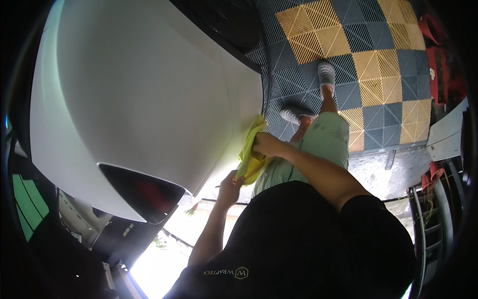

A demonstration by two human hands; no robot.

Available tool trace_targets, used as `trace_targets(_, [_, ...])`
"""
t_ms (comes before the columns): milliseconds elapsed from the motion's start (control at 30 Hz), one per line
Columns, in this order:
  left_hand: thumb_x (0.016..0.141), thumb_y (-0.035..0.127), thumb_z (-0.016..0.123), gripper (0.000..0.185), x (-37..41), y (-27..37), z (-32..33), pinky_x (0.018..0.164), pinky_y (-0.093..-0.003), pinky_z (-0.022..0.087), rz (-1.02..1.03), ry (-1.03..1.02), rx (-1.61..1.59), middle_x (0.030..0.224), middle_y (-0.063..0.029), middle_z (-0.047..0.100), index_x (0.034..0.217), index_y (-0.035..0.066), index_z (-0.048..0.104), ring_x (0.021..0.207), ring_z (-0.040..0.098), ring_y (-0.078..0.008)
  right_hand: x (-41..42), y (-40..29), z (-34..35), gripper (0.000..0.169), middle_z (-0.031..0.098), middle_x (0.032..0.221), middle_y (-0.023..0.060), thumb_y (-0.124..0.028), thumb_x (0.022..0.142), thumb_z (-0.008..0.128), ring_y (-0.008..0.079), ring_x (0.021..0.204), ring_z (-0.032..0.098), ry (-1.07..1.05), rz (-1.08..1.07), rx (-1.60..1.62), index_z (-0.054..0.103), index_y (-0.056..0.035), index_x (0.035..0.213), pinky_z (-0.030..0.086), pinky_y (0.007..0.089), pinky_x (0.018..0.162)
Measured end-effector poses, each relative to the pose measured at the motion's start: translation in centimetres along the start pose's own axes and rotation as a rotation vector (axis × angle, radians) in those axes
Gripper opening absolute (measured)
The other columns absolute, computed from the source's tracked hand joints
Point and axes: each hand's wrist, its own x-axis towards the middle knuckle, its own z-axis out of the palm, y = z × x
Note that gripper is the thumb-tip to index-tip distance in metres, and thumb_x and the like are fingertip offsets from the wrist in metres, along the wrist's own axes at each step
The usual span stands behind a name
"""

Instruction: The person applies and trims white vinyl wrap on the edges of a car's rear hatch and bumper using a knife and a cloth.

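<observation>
A yellow-green cloth is bunched between my two hands, beside the lower edge of a pale car body panel. My right hand grips its upper part, with the fingertips partly hidden in the folds. Lower down, my left hand pinches the cloth's other end between thumb and fingers. Part of the cloth hangs in front of my light green shorts. Whether it touches the panel, I cannot tell.
A dark-tinted car lamp sits at the panel's corner; the black wheel arch edge curves above. Blue-grey and yellow slatted tiles cover the floor around my feet. Red objects and a ladder stand to the right.
</observation>
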Motion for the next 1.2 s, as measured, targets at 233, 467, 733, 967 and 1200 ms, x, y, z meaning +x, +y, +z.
trace_targets(233, [0.094, 0.011, 0.055, 0.038, -1.7, 5.1, -6.1, 0.097, -0.0342, 0.047, 0.154, -0.271, -1.226, 0.120, -0.0153, 0.060, 0.126, -0.009, 0.050, 0.110, 0.060, -0.0208, -8.5, -3.0, -17.1, 0.028, 0.066, 0.098, 0.0094, -0.010, 0.083, 0.070, 0.0202, 0.092, 0.065, 0.012, 0.193, 0.374, 0.061, -0.0006, 0.108, 0.053, 0.0345, 0.081])
trace_targets(467, [0.094, 0.019, 0.060, 0.043, -2.8, 19.2, -8.5, 0.100, -0.0338, 0.045, 0.573, -0.477, -1.342, 0.120, -0.0132, 0.061, 0.128, -0.006, 0.050, 0.111, 0.060, -0.0206, -11.6, -25.5, -17.3, 0.056, 0.062, 0.112, 0.0097, -0.018, 0.087, 0.069, 0.0163, 0.099, 0.062, -0.440, -0.120, -0.283, 0.049, -0.0014, 0.136, 0.050, 0.0313, 0.089])
trace_targets(733, [0.087, 0.042, 0.070, 0.092, -5.8, 20.5, -13.0, 0.114, -0.0403, 0.027, 0.894, 0.155, -0.904, 0.144, -0.0191, 0.040, 0.150, 0.000, 0.019, 0.135, 0.039, -0.0279, -10.3, -36.8, -15.3, 0.016, 0.061, 0.095, 0.0045, -0.011, 0.091, 0.065, 0.0110, 0.088, 0.058, -0.552, -0.251, 0.476, 0.058, -0.0032, 0.103, 0.048, 0.0281, 0.082])
trace_targets(967, [0.092, 0.011, 0.063, 0.042, -9.0, 20.6, -17.9, 0.097, -0.0338, 0.047, 0.661, 0.456, -0.966, 0.118, -0.0123, 0.064, 0.129, -0.003, 0.052, 0.109, 0.060, -0.0208, -4.1, -44.2, -17.0, 0.016, 0.063, 0.112, 0.0123, -0.006, 0.091, 0.060, 0.0157, 0.103, 0.060, -0.690, -0.442, 0.178, 0.058, -0.0027, 0.106, 0.047, 0.0324, 0.095])
trace_targets(1200, [0.090, 0.032, 0.062, 0.066, -10.5, 18.7, -30.3, 0.113, -0.0553, 0.025, -0.038, 1.553, 0.172, 0.146, -0.0335, 0.031, 0.136, -0.009, 0.039, 0.136, 0.029, -0.0506, 0.3, -46.1, -29.2, 0.014, 0.063, 0.112, 0.0195, -0.008, 0.089, 0.059, 0.0238, 0.092, 0.064, -0.110, -0.311, 0.239, 0.056, -0.0018, 0.101, 0.055, 0.0403, 0.086])
